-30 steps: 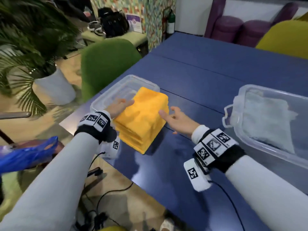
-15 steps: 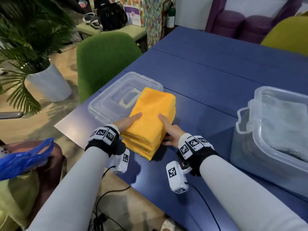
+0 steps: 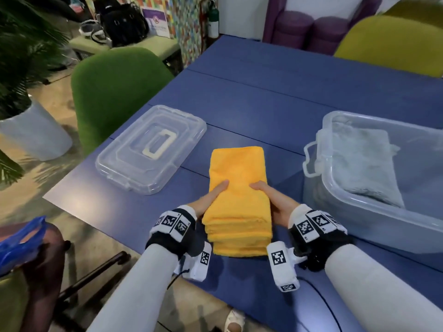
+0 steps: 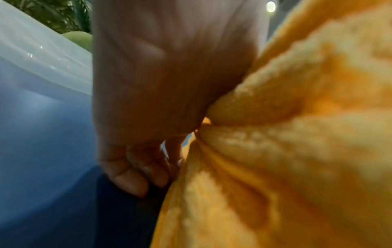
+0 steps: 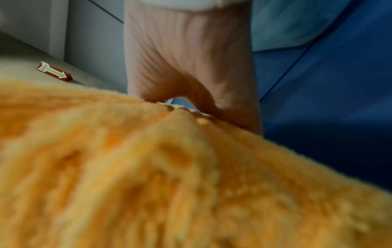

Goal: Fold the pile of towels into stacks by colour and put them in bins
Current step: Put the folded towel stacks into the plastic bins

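Left hand (image 3: 208, 198) and right hand (image 3: 275, 200) clamp inward, thumbs on top

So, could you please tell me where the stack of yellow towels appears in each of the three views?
Head: stack of yellow towels lies centre, gripped between left hand and right hand.
Left wrist: fills the right half.
Right wrist: fills the lower part.
Shared landmark: the blue table, also visible at lower left and at right.

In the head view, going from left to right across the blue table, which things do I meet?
Clear lid → left hand → stack of yellow towels → right hand → clear bin with a grey towel inside.
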### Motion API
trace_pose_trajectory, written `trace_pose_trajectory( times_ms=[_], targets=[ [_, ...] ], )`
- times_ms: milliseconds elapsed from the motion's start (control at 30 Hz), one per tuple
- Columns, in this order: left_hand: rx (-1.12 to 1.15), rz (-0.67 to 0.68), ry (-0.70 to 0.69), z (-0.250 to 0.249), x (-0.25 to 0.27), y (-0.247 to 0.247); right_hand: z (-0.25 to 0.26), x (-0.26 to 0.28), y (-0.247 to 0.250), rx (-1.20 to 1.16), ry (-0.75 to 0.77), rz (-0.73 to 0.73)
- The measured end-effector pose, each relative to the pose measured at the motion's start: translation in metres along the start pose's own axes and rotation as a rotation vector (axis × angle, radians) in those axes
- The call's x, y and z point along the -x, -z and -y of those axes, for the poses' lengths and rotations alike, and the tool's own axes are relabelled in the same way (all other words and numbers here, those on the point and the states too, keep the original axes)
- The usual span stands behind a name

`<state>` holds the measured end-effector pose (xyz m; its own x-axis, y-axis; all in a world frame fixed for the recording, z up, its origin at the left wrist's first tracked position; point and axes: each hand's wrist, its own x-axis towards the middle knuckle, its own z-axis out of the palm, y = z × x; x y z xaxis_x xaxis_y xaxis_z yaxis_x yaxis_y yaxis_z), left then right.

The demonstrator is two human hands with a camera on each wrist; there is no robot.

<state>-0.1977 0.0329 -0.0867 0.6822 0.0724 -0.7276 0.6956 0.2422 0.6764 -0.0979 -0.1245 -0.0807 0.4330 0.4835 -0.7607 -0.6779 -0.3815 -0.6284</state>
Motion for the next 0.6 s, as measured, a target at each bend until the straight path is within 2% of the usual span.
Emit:
trace_pose_trajectory(
  times_ms=[133, 267, 333, 467, 600],
  targets=[
    [0.166, 0.007, -0.070, 0.005, 0.012, 0.001, -0.008, 0.021, -0.007, -0.008, 0.090, -0.030],
    [0.221, 0.137, -0.207, -0.019, 0.032, -0.008, 0.016, 0.058, -0.005, 0.061, 0.219, -0.072],
    [0.135, 0.132, -0.278, -0.049, 0.047, -0.022, 0.032, 0.081, 0.006, 0.067, 0.277, -0.095],
    [-0.202, 0.100, -0.471, -0.120, 0.088, -0.061, 0.065, 0.139, 0.040, 0.061, 0.383, -0.117],
    [-0.385, 0.177, -0.454, -0.175, 0.100, -0.119, 0.097, 0.190, 0.094, 0.081, 0.457, -0.189]
  ],
)
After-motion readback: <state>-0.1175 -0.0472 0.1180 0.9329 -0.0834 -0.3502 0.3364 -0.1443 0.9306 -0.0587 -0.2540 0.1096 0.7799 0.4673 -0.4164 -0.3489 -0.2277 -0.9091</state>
